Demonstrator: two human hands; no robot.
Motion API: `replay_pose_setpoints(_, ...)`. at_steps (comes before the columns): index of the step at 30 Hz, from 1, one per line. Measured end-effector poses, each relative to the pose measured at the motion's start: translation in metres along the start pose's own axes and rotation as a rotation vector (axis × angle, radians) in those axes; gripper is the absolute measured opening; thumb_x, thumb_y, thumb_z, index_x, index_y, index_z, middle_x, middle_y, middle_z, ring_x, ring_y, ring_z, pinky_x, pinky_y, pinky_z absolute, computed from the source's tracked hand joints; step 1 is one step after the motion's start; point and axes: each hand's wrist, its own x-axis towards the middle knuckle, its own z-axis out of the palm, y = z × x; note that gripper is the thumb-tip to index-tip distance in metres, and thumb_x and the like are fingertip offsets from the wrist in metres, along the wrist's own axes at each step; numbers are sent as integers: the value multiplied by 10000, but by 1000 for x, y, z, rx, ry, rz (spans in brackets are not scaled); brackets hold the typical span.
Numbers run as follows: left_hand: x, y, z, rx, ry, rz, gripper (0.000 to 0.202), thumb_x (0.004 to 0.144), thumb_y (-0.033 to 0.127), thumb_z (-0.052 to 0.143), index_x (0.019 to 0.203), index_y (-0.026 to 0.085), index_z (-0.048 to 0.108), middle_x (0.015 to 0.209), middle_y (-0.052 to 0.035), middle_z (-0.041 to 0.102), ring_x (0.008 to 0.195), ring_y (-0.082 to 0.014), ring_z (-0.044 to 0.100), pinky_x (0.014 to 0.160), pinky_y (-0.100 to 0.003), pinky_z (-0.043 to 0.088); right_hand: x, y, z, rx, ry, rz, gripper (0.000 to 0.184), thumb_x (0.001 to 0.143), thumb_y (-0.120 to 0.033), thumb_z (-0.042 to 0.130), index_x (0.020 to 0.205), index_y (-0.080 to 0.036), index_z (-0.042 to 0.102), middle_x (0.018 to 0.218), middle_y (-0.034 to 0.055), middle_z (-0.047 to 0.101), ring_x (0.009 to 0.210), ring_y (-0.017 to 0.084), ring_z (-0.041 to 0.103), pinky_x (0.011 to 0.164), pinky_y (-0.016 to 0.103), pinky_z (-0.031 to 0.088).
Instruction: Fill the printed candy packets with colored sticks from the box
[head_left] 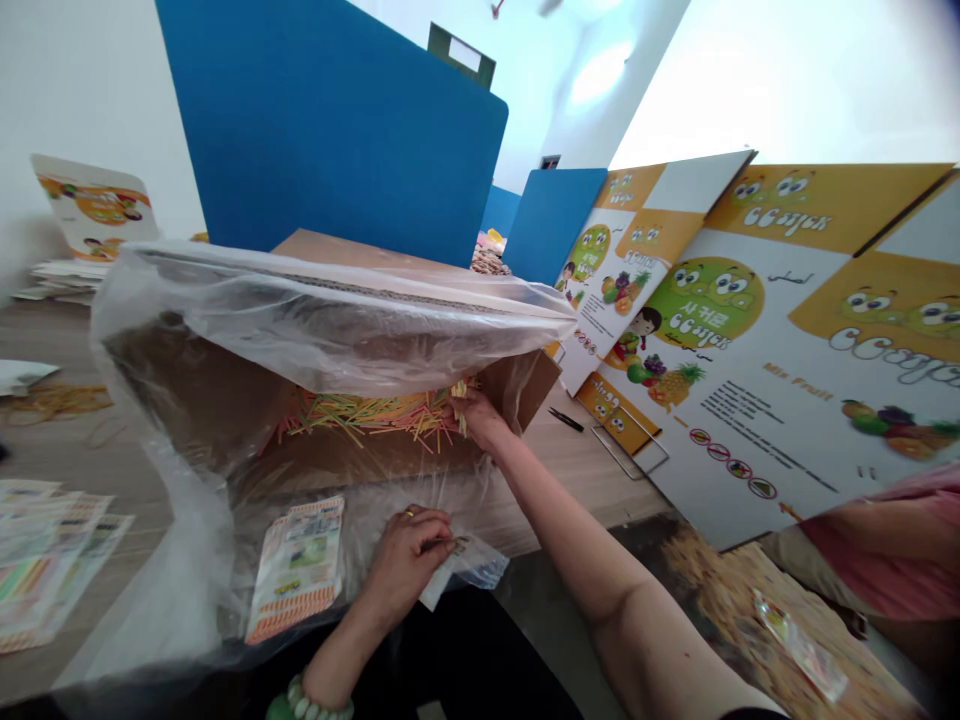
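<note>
An open cardboard box (521,395), lined with clear plastic film (330,350), lies on its side facing me. Thin yellow, green, orange and pink sticks (367,412) are heaped inside it. My right hand (478,418) reaches into the box's right side, its fingers closed around a small bunch of these sticks (460,392). Nearer to me, my left hand (411,548) rests low over the film, fingers curled on a small clear plastic packet (480,563). Left of that hand, a short stack of printed pouches (300,560) lies on the film.
More printed pouches (49,560) lie on the table at left, near some yellow rubber bands (60,400). Black tweezers (566,419) and a wire frame (630,445) are right of the box. Large printed cartons (750,350) stand at right, and a person's arm (885,535) shows below them.
</note>
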Motion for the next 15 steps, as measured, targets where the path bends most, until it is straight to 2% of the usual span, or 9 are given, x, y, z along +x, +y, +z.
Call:
replay_pose_setpoints(2,-1,2,-1,-53,3,-13,147,767,284,628,665,215,709,955,-61,739,970,-261,630,910,-412,402,-17,-6,4,200,-71,12,185,847,-373,553,793,-199,520,697,13,598,594,136,567,623,276,488)
replay_pose_setpoints(4,-5,5,-4,-154,35,-67,179,777,340,620,720,211,731,953,-74,742,945,-258,648,891,-397,450,-40,-7,12,424,-146,-11,236,809,-408,630,804,-187,548,731,17,610,635,133,578,674,279,491)
replay_pose_setpoints(6,-13,9,-11,-235,160,-163,249,816,402,603,849,203,748,945,-77,743,913,-250,663,862,-382,493,-66,-2,26,521,-189,-46,265,818,-435,644,820,-180,570,745,18,614,673,135,581,718,283,487)
replay_pose_setpoints(8,-22,16,-20,-208,357,-183,277,847,429,597,900,197,737,1005,-82,736,963,-249,664,908,-388,501,-92,10,42,451,-214,-91,248,848,-421,615,804,-182,566,741,10,597,691,132,560,725,273,468)
replay_pose_setpoints(10,-25,23,-29,-89,490,-85,240,859,406,603,831,195,714,1141,-93,706,1086,-253,639,1008,-402,466,-114,24,58,279,-237,-182,223,874,-380,566,763,-191,531,746,5,569,715,134,530,724,268,448)
replay_pose_setpoints(12,-23,30,-35,29,490,30,222,883,370,584,798,193,687,1308,-102,643,1202,-250,597,1082,-411,425,-128,36,70,98,-245,-286,198,895,-347,513,760,-203,491,764,5,548,731,142,510,718,275,438)
replay_pose_setpoints(15,-13,35,-35,146,387,100,217,919,352,535,838,195,661,1454,-108,548,1326,-241,524,1135,-416,390,-134,47,78,-22,-232,-340,125,905,-299,461,812,-216,469,780,13,549,712,156,500,697,297,442)
